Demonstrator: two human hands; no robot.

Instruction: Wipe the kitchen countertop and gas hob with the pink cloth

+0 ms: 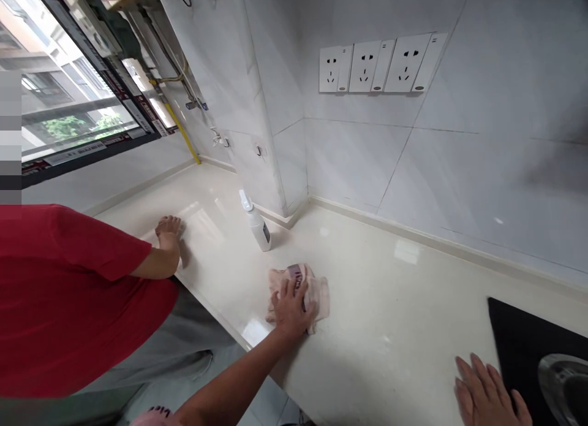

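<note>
My left hand (294, 309) presses a crumpled pale pink cloth (321, 294) with dark lettering onto the cream countertop (358, 352), its fingers curled over the fabric. Lying on the counter at the lower right, my right hand (489, 395) has its fingers spread and holds nothing. It rests just beside the black cooktop (519, 334). A white spray bottle (258, 227) with a dark label stands upright behind the cloth, apart from my left hand.
A person in a red shirt (73, 291) stands at the left, with a hand (169, 225) on the counter. White wall sockets (367, 65) sit above the raised back edge. A wall column (261, 107) juts out behind the bottle. A window (68, 101) and yellow pipe (184, 132) are at the upper left.
</note>
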